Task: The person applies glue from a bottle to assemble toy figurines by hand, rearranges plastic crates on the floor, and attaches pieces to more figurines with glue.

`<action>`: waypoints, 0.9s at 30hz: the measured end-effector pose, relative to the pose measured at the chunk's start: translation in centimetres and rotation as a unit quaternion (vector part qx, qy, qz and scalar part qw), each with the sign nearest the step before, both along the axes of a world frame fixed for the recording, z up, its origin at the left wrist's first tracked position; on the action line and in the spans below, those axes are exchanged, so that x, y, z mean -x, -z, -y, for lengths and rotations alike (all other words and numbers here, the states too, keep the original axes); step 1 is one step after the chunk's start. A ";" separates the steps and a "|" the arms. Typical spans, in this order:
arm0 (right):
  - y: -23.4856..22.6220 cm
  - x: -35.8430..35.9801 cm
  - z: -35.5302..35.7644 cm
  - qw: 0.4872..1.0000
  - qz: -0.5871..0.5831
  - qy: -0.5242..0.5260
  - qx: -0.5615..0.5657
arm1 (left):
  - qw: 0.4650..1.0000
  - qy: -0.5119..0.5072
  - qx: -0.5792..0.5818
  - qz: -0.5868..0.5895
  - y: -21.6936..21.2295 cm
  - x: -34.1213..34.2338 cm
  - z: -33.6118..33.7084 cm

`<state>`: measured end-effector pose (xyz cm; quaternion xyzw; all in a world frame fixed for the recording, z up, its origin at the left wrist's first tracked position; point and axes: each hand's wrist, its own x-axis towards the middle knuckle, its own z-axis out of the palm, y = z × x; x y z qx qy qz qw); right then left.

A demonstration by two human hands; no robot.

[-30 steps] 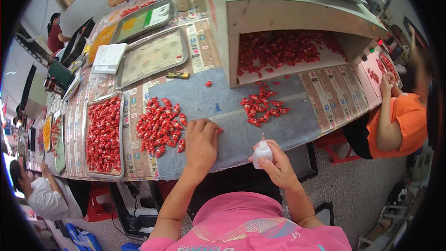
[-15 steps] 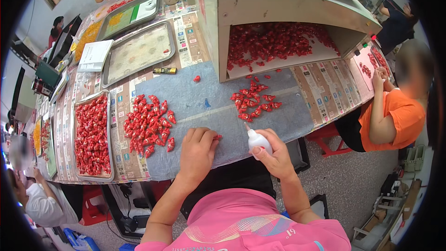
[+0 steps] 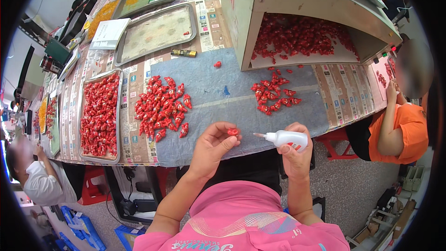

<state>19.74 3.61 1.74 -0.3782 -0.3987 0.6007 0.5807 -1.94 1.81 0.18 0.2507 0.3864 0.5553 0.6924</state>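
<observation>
My left hand (image 3: pixel 209 153) pinches a small red plastic piece (image 3: pixel 233 132) between its fingertips, over the near edge of the blue-grey cloth (image 3: pixel 209 111). In my right hand (image 3: pixel 298 159) lies a white squeeze bottle (image 3: pixel 290 138), tilted on its side. Its thin nozzle points left at the red piece, with a small gap between them. Left of my hands is a heap of red figure-like pieces (image 3: pixel 160 107), and a smaller loose group of red pieces (image 3: pixel 274 94) lies beyond the bottle.
A metal tray (image 3: pixel 120 125) full of red pieces stands at the left. Behind the cloth is a bare-bottomed tray (image 3: pixel 153 32) beside a black-and-gold cylinder (image 3: pixel 184 53). A large open metal box (image 3: pixel 246 42) with red parts inside stands at the back right. A person in orange (image 3: pixel 399 128) sits to the right.
My left hand has lifted a red piece off the cloth. The bottle in my right hand has tipped from upright to lying sideways, nozzle toward that piece. The view has shifted slightly.
</observation>
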 end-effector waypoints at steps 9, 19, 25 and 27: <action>0.1 0.4 0.5 0.974 0.177 0.051 -0.134 | 1.000 0.000 0.020 -0.024 0.4 -0.6 0.8; -0.2 0.6 0.6 0.945 0.270 0.068 -0.172 | 0.999 0.025 0.016 -0.035 0.2 -0.6 0.7; 0.0 0.5 0.7 0.941 0.277 0.070 -0.182 | 0.999 0.028 0.010 -0.038 0.2 -0.6 0.7; -0.1 0.5 0.8 0.942 0.277 0.070 -0.178 | 0.999 0.028 0.009 -0.032 0.2 -0.6 0.7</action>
